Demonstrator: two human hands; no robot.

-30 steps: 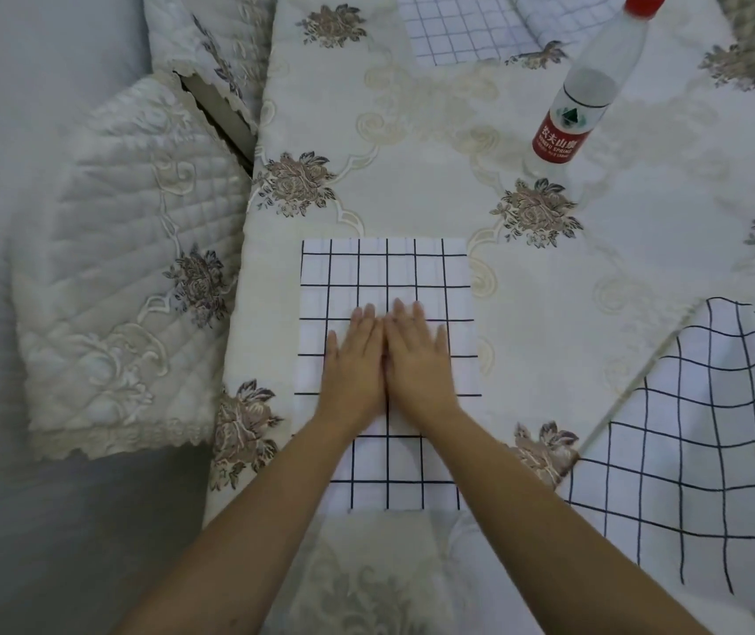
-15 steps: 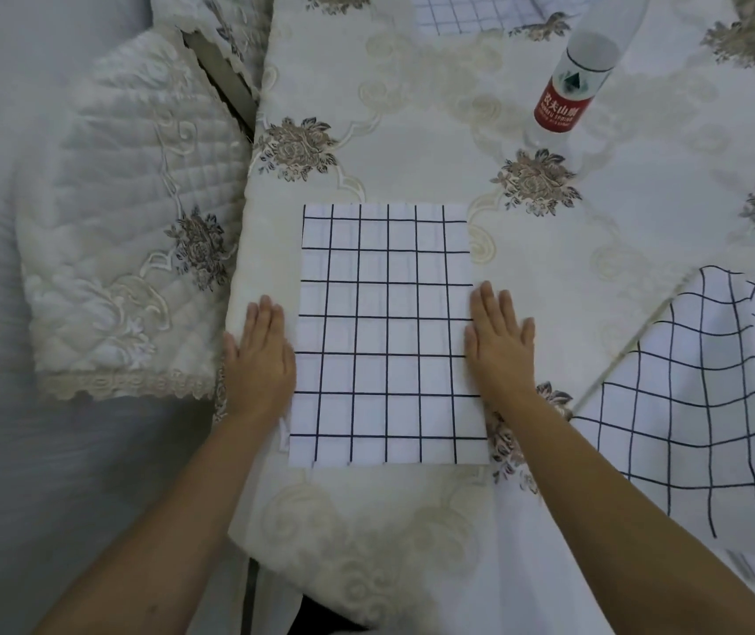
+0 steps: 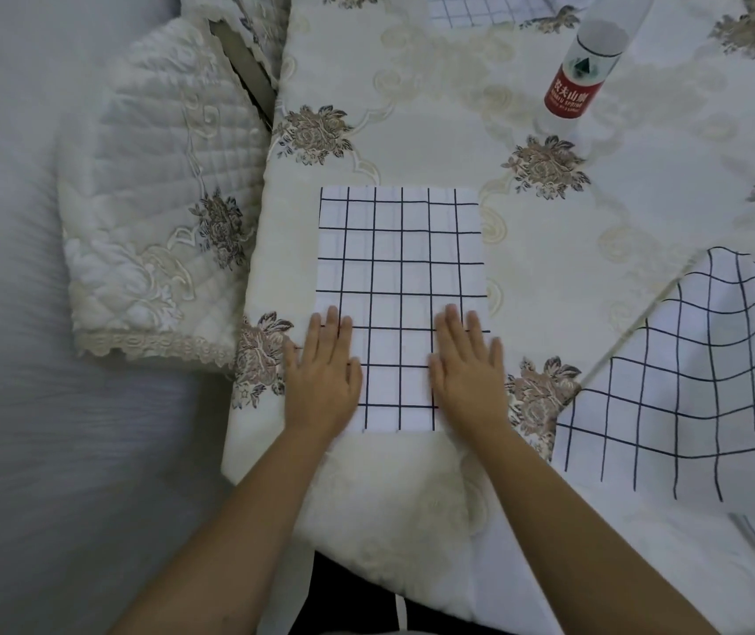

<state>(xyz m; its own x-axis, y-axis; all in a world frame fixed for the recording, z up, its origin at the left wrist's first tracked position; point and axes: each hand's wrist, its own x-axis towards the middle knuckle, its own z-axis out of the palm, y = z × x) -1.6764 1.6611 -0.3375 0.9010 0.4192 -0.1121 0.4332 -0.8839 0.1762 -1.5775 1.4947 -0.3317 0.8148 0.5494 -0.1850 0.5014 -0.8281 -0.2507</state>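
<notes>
Head view: your left hand (image 3: 323,378) and right hand (image 3: 467,373), flat and apart, now press the near corners of the cloth (image 3: 400,268), having slid back from its sides. It stretches smooth toward 12 o'clock, probably ready for folding.

The folded cloth (image 3: 400,286) lies on the table cover (image 3: 549,277); the bottle (image 3: 582,68) stands behind, another cloth (image 3: 696,382) right.

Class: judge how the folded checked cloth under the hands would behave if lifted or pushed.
The folded checked cloth is thin fabric lying flat, so probably light, and it would likely droop and unfold when lifted. Pushed over the embroidered tablecloth, it would likely drag and wrinkle rather than slide.
</notes>
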